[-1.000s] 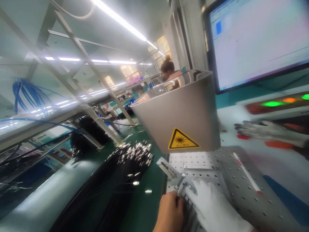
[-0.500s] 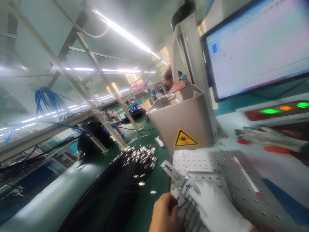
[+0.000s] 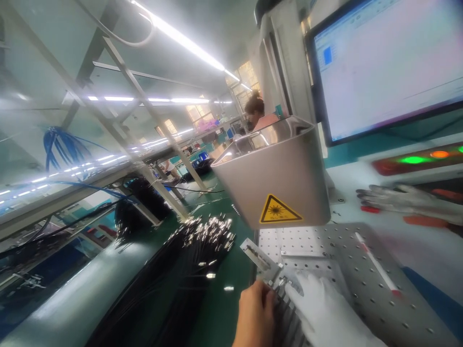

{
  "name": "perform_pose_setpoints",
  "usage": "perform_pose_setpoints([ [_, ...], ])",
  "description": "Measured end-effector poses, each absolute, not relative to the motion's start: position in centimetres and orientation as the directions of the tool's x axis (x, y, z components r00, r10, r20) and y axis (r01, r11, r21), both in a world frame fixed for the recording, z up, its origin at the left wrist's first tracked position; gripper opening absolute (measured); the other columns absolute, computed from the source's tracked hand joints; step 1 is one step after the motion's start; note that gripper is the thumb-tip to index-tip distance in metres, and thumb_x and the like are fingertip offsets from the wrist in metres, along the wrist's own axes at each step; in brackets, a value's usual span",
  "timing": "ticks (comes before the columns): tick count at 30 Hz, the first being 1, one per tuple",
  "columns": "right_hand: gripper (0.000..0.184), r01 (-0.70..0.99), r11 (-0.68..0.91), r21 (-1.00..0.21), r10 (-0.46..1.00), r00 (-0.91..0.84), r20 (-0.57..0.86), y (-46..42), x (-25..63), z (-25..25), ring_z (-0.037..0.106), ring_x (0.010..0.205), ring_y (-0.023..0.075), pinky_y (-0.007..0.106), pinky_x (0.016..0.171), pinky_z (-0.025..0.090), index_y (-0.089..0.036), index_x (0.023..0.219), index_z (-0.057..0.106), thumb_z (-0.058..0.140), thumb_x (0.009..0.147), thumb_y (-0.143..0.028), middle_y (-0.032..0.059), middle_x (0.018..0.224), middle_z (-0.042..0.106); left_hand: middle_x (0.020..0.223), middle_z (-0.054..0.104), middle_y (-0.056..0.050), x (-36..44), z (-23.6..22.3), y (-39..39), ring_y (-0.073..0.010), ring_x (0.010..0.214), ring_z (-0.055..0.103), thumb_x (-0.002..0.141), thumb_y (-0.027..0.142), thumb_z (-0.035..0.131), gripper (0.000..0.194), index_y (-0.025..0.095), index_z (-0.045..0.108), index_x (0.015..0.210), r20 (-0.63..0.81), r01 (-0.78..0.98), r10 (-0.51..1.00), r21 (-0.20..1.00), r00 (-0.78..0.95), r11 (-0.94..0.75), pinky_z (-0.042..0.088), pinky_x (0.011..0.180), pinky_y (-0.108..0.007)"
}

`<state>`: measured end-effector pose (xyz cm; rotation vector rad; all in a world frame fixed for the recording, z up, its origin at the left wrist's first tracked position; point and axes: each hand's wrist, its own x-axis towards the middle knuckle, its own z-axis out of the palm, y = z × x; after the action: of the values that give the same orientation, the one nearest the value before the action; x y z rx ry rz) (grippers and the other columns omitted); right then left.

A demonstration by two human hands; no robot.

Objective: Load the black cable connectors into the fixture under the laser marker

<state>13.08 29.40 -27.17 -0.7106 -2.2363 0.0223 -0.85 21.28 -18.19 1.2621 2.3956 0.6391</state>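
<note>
perforated plate (image 3: 347,250): matt grey metal, dotted with holes
right hand (image 3: 327,313): white cloth glove, soft and matt
left hand (image 3: 255,315): bare skin
cable ends (image 3: 208,236): shiny metal tips on black matt cords
hood (image 3: 278,178): smooth, matt beige
tabletop (image 3: 217,308): green, slight sheen

Bare left hand (image 3: 255,315) curls, fingertips pinched, beside the white-gloved right hand (image 3: 327,313), pressed flat, fingers spread.
</note>
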Motion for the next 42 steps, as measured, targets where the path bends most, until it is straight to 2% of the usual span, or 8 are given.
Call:
perform_pose_setpoints([
  [10,0.041,0.466,0.836,-0.291,0.533,-0.564,0.63,29.4,13.2,-26.6,0.049,0.082,0.0246,0.036,0.077,0.032,-0.029,0.108,0.069,0.061,0.068,-0.02,0.0068,0.102,0.062,0.089,0.07,-0.012,-0.2,-17.5,22.3,-0.0246,0.084,0.064,0.088,0.018,0.042,0.02,0.018,0.06,0.081,-0.158,0.788,0.83,0.261,-0.535,0.557,0.032,0.067,-0.031],
  [17,0.044,0.476,0.84,-0.26,0.523,-0.583,0.621,29.5,13.2,-27.3,0.05,0.084,0.0263,0.038,0.075,0.031,-0.031,0.109,0.068,0.063,0.067,-0.023,0.0067,0.103,0.062,0.094,0.071,-0.016,-0.3,-17.5,22.2,-0.0281,0.09,0.065,0.087,0.018,0.042,0.022,0.016,0.064,0.084,-0.217,0.796,0.829,0.237,-0.516,0.557,0.033,0.068,-0.032],
  [20,0.043,0.466,0.833,-0.298,0.551,-0.645,0.529,29.6,13.3,-26.2,0.052,0.09,0.0268,0.038,0.077,0.032,-0.031,0.111,0.067,0.062,0.07,-0.021,0.0064,0.107,0.062,0.094,0.071,-0.014,-0.4,-17.7,22.2,-0.0272,0.089,0.066,0.087,0.019,0.043,0.022,0.017,0.064,0.084,-0.212,0.799,0.831,0.234,-0.515,0.555,0.034,0.068,-0.032],
  [23,0.037,0.5,0.807,-0.315,0.588,-0.733,0.342,29.7,12.8,-23.9,0.055,0.088,0.026,0.037,0.075,0.033,-0.031,0.106,0.068,0.056,0.076,-0.014,0.0059,0.102,0.063,0.091,0.071,-0.011,-0.5,-17.9,22.1,-0.0251,0.087,0.066,0.088,0.02,0.042,0.023,0.018,0.064,0.083,-0.2,0.801,0.833,0.23,-0.516,0.552,0.035,0.067,-0.031],
  [27,0.039,0.644,0.742,-0.183,0.669,-0.728,0.15,29.5,11.5,-21.8,0.058,0.081,0.0239,0.035,0.065,0.03,-0.029,0.097,0.072,0.049,0.082,-0.002,0.0056,0.09,0.066,0.093,0.071,-0.011,-0.5,-17.9,22.0,-0.0241,0.088,0.067,0.089,0.019,0.042,0.024,0.018,0.065,0.085,-0.2,0.807,0.832,0.207,-0.518,0.553,0.039,0.07,-0.031],
  [32,0.027,0.663,0.705,-0.253,0.709,-0.65,0.272,29.7,10.8,-23.6,0.056,0.07,0.0195,0.032,0.062,0.031,-0.024,0.08,0.069,0.049,0.089,-0.007,0.0034,0.078,0.063,0.106,0.071,-0.012,-0.2,-17.2,22.2,-0.0287,0.1,0.066,0.09,0.021,0.044,0.023,0.017,0.064,0.1,-0.285,0.807,0.808,0.157,-0.515,0.57,0.045,0.079,-0.035],
  [36,0.026,0.67,0.714,-0.203,0.694,-0.64,0.329,29.9,10.8,-25.5,0.057,0.069,0.0229,0.033,0.059,0.031,-0.027,0.08,0.069,0.052,0.085,-0.006,0.0034,0.079,0.063,0.104,0.071,-0.015,-0.2,-17.2,22.4,-0.0309,0.099,0.067,0.09,0.019,0.04,0.025,0.015,0.063,0.1,-0.347,0.829,0.793,0.072,-0.501,0.555,0.046,0.077,-0.036],
  [42,0.027,0.634,0.769,-0.085,0.578,-0.63,0.519,29.6,10.0,-28.0,0.057,0.074,0.0234,0.035,0.064,0.037,-0.028,0.091,0.07,0.055,0.082,-0.009,0.0051,0.084,0.064,0.095,0.072,-0.013,-1.5,-20.1,22.2,-0.0279,0.094,0.068,0.088,0.013,0.038,0.024,0.017,0.062,0.09,-0.273,0.876,0.874,0.164,-0.401,0.453,0.044,0.075,-0.033],
])
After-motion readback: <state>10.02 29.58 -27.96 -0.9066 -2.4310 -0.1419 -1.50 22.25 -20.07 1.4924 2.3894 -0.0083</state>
